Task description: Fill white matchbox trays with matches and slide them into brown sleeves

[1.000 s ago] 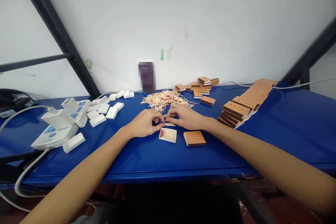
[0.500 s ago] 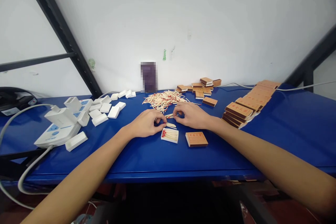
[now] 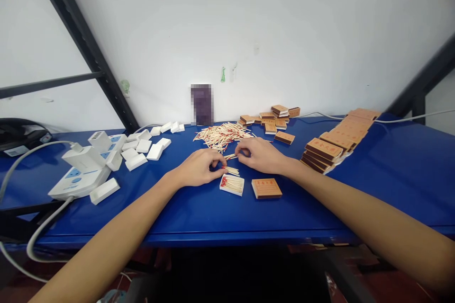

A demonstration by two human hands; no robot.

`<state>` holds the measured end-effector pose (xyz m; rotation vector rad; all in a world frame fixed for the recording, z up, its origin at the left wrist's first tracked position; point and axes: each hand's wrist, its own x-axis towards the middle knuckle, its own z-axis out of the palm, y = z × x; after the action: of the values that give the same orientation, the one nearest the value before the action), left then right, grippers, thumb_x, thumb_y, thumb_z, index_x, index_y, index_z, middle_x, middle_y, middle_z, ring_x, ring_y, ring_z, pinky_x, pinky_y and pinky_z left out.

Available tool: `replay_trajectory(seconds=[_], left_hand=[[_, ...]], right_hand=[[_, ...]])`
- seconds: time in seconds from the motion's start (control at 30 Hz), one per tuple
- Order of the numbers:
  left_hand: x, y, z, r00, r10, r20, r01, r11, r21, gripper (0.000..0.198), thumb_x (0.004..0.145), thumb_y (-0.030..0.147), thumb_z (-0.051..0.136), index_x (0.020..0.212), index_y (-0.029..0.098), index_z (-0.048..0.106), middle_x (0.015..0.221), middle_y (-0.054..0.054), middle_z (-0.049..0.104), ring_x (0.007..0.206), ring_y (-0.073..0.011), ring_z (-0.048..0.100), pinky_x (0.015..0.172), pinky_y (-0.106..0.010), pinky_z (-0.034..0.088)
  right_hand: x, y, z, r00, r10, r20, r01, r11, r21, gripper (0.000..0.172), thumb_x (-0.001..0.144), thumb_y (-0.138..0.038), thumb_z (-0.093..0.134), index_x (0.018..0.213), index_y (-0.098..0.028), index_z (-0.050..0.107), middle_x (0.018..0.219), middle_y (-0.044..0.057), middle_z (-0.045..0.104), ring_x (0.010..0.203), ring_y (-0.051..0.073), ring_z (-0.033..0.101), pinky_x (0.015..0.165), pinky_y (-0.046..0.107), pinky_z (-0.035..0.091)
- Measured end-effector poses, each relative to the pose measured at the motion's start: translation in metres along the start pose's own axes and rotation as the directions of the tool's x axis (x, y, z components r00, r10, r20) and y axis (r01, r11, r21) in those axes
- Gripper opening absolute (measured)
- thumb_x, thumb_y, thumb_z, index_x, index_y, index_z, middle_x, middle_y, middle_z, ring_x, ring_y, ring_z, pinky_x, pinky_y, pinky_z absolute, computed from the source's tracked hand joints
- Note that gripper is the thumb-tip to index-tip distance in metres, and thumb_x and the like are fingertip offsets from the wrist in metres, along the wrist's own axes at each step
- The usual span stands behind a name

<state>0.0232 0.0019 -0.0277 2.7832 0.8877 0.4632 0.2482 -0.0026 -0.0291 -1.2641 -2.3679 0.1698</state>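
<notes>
My left hand (image 3: 204,166) is closed in a pinch around the red-headed end of a small bundle of matches (image 3: 232,171), just behind a white matchbox tray (image 3: 232,184). That tray lies open side up with several matches in it. My right hand (image 3: 258,153) curls thumb and fingertips together at a few matches (image 3: 231,156) between the two hands. To the right of the tray rests an orange matchbox sleeve (image 3: 266,188). Behind both hands spreads a large heap of loose matches (image 3: 223,135).
White empty trays (image 3: 143,146) are scattered at the left, beside a power strip (image 3: 80,181) with chargers and cables. Matchboxes stand piled at the back (image 3: 279,110) and in an overlapping row on the right (image 3: 323,149). A pixelated dark object (image 3: 202,105) leans on the wall.
The matchbox tray has shifted slightly to the right and turned a little. My left hand and its matches are marginally lower; my right hand has barely moved.
</notes>
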Motion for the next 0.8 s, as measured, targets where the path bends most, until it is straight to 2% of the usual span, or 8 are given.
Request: replay_trajectory(seconds=[0.07, 0.17, 0.3, 0.43, 0.6, 0.8], left_hand=[[0.0, 0.0, 0.0, 1.0, 0.004, -0.005, -0.004, 1.0, 0.0, 0.019, 0.088, 0.036, 0.059, 0.087, 0.019, 0.067, 0.07, 0.002, 0.055, 0.065, -0.0119, 0.05, 0.064, -0.025, 0.037], [0.0, -0.001, 0.0, 1.0, 0.015, -0.015, -0.014, 1.0, 0.008, 0.016, 0.088, 0.032, 0.058, 0.086, 0.019, 0.067, 0.07, 0.002, 0.054, 0.066, -0.0119, 0.051, 0.065, -0.025, 0.037], [0.0, -0.003, 0.001, 1.0, 0.005, -0.031, -0.004, 1.0, 0.013, 0.014, 0.087, 0.03, 0.059, 0.087, 0.019, 0.067, 0.07, 0.002, 0.055, 0.067, -0.0123, 0.052, 0.066, -0.025, 0.038], [-0.001, -0.003, 0.002, 0.999, -0.023, -0.049, 0.024, 1.0, 0.012, 0.021, 0.086, 0.032, 0.06, 0.102, 0.019, 0.065, 0.071, 0.003, 0.055, 0.065, -0.0122, 0.052, 0.064, -0.025, 0.038], [-0.001, -0.004, 0.001, 1.0, 0.001, -0.022, 0.0, 0.999, 0.033, 0.015, 0.087, 0.032, 0.058, 0.088, 0.019, 0.066, 0.07, 0.002, 0.055, 0.066, -0.0125, 0.052, 0.066, -0.025, 0.038], [0.0, -0.003, -0.001, 1.0, 0.004, -0.018, -0.004, 0.999, 0.032, 0.014, 0.085, 0.032, 0.059, 0.086, 0.019, 0.067, 0.071, 0.001, 0.056, 0.067, -0.013, 0.052, 0.068, -0.026, 0.038]], right_hand=[[0.001, 0.005, 0.003, 1.0, -0.005, 0.013, 0.006, 0.998, -0.055, 0.011, 0.08, -0.02, 0.057, 0.079, -0.019, 0.068, 0.072, 0.002, 0.063, 0.066, 0.014, 0.051, 0.062, 0.026, 0.031], [0.001, 0.007, 0.007, 0.999, -0.037, 0.027, 0.038, 0.998, -0.045, 0.01, 0.081, -0.022, 0.058, 0.078, -0.019, 0.067, 0.071, 0.001, 0.062, 0.066, 0.014, 0.051, 0.063, 0.026, 0.031], [0.0, -0.002, 0.009, 0.996, -0.067, 0.063, 0.061, 0.994, 0.086, 0.012, 0.082, -0.023, 0.059, 0.077, -0.017, 0.068, 0.065, -0.001, 0.058, 0.061, 0.012, 0.047, 0.06, 0.026, 0.031], [0.0, -0.006, 0.008, 0.994, -0.073, 0.086, 0.052, 0.973, 0.226, 0.02, 0.087, -0.025, 0.053, 0.078, -0.016, 0.069, 0.064, -0.001, 0.059, 0.058, 0.011, 0.045, 0.057, 0.025, 0.03], [0.001, 0.005, 0.008, 0.998, -0.049, -0.045, 0.051, 0.998, 0.046, 0.014, 0.083, -0.017, 0.056, 0.09, -0.018, 0.069, 0.067, -0.001, 0.057, 0.063, 0.012, 0.048, 0.062, 0.025, 0.031], [0.002, 0.01, 0.011, 0.997, -0.082, 0.004, 0.082, 0.997, 0.009, 0.009, 0.085, -0.02, 0.057, 0.084, -0.018, 0.066, 0.07, 0.0, 0.058, 0.065, 0.013, 0.049, 0.063, 0.026, 0.032]])
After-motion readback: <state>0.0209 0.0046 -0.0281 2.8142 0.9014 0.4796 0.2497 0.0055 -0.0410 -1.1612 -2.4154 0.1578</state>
